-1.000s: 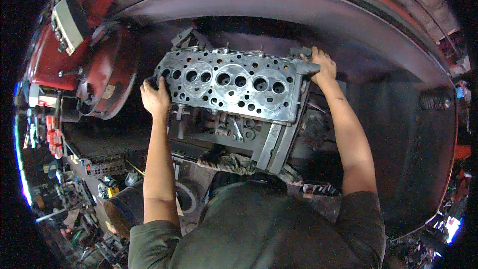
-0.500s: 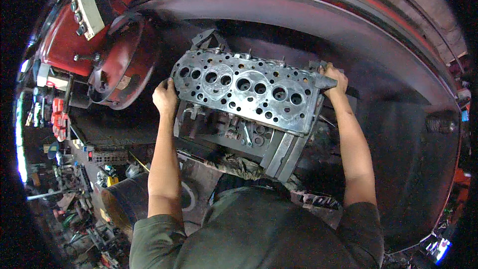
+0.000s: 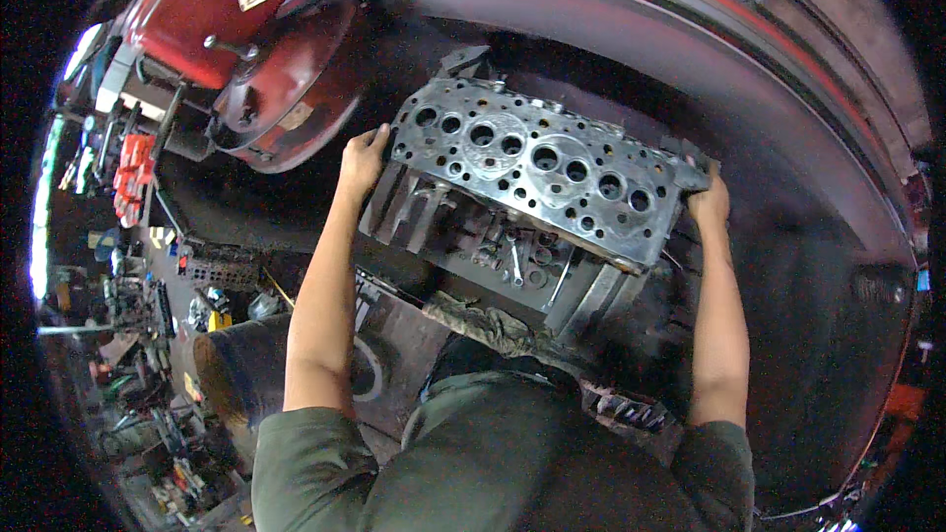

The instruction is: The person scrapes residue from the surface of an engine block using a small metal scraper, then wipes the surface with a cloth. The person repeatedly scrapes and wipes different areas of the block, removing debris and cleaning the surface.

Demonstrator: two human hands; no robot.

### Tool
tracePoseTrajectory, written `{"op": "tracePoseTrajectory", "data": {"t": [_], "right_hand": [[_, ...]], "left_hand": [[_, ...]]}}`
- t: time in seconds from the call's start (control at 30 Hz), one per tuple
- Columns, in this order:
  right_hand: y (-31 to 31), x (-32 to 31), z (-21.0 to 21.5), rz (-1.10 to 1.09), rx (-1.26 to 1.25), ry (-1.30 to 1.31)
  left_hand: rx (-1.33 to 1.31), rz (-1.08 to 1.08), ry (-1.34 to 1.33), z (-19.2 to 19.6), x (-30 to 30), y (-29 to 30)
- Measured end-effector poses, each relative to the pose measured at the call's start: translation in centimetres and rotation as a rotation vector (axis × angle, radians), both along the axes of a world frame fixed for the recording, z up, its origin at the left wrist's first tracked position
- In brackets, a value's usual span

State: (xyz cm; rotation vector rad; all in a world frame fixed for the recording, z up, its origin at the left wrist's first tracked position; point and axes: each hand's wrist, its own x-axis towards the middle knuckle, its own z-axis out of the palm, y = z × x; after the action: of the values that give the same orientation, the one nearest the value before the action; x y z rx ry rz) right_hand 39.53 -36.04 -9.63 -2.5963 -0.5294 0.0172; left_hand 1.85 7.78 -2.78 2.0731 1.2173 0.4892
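Observation:
A long grey metal cylinder head [image 3: 579, 199] with rows of round holes lies slanted before me, its flat face up and its right end nearer. My left hand [image 3: 363, 162] is closed at its left end, fingers against the edge. At the right end my right hand [image 3: 711, 201] is curled round the edge beside a dark clamp-like block [image 3: 691, 175]; part of its fingers is hidden. Beneath the cylinder head is a metal fixture with a flat tray [image 3: 473, 271], on which lie a small wrench [image 3: 517, 263], rings and other small parts.
A red machine housing with a round, dished red part [image 3: 320, 89] stands at the far left. A curved dark metal wall [image 3: 591, 15] runs behind the work. Crumpled cloth [image 3: 483, 325] lies near my body. Tools and parts clutter the floor at left, next to a drum-like container [image 3: 241, 384].
The view has shifted and turned, so the cylinder head appears farther right and more slanted. My right hand sits lower beside the block, its fingers no longer over the top.

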Motion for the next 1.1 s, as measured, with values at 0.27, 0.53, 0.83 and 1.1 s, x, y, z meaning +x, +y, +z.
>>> {"op": "tracePoseTrajectory", "data": {"t": [0.27, 0.53, 0.83, 1.1], "right_hand": [[-14.7, -6.7, -2.6, -0.193, 0.166, 0.224], [-19.0, -23.0, -4.0, -0.585, 0.266, 0.151], [3.4, -39.8, 0.4, -0.485, 0.324, -0.034], [16.4, -43.4, -4.0, -0.105, 0.421, 0.345]], "left_hand": [[0.080, 0.028, -0.103, -3.9, -6.6, 1.0], [0.016, -0.257, -0.047, -6.8, -7.1, 0.9], [0.334, -0.407, -0.026, -7.4, -6.9, -1.0], [0.130, -0.599, -0.113, -6.5, -6.6, -1.5]]}}
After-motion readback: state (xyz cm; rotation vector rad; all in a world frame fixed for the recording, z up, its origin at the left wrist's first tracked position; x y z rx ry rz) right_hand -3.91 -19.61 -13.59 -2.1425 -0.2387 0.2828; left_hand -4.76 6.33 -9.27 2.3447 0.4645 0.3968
